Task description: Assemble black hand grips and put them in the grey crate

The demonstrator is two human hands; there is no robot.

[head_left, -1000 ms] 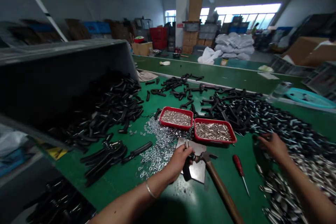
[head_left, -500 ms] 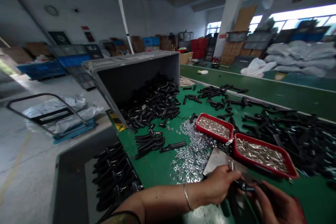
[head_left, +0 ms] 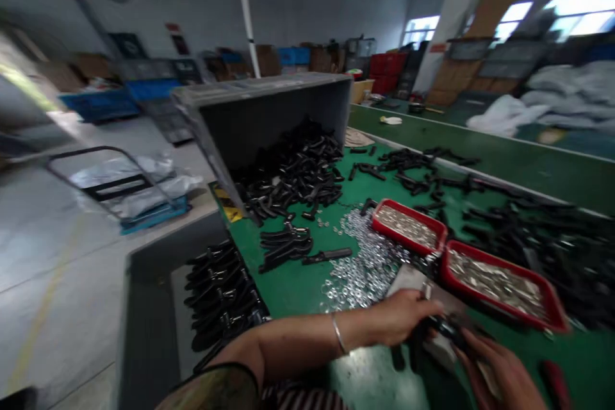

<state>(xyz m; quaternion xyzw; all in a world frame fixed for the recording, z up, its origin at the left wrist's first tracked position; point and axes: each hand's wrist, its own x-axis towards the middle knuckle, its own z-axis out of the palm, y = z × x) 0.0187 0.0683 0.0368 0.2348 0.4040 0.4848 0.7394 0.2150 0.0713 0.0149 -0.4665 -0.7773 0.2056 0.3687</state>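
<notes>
My left hand (head_left: 401,318) reaches in from the lower left with a silver bangle on its wrist, its fingers closed on a black handle-like part (head_left: 449,328). My right hand (head_left: 502,368) grips the other end of that part, its fingers bent and partly blurred. A shiny metal cylinder (head_left: 426,289) stands just beyond my left fingers, by a flat metal plate (head_left: 406,277). Loose silver nuts or washers (head_left: 362,262) are spread over the green table (head_left: 288,291) beyond my left hand. Two red trays of small metal pieces, a nearer tray (head_left: 552,291) and a farther tray (head_left: 437,230), stand past both hands.
A grey crate (head_left: 262,84) on its side spills black parts (head_left: 307,173). More black parts (head_left: 533,224) lie in a heap at right. A grey bin (head_left: 148,307) with stacked black parts is at lower left. A red-handled object (head_left: 555,384) lies near my right hand.
The view has swung left, so the scene sits farther right and slightly higher. My right hand has tilted over the black part, and the red-handled object now shows beside it.
</notes>
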